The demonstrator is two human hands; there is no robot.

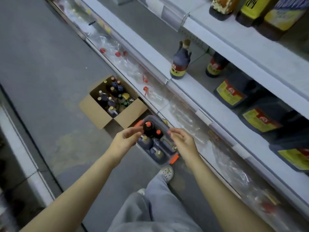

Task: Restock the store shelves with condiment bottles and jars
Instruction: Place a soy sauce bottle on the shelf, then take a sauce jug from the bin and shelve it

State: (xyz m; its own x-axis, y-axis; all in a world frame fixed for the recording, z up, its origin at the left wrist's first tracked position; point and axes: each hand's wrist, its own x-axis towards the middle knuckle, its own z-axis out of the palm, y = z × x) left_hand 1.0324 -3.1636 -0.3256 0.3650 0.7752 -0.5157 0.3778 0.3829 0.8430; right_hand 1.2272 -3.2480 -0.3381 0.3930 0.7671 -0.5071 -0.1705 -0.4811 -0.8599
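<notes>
Left hand [125,139] pinches a red-capped dark bottle [148,130] over the grey basket [155,119]. At the bottle's 3 o'clock, right hand [183,142] hangs loosely curled, holding nothing.

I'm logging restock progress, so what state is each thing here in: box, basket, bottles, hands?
Cardboard box: flaps open, bottles standing inside.
Grey basket: on the floor, partly filled with bottles.
Red-capped bottle: upright, gripped by the left hand over the basket.
Right hand: fingers relaxed, holding nothing.
Shelf bottle: upright, near the shelf's front edge.
</notes>
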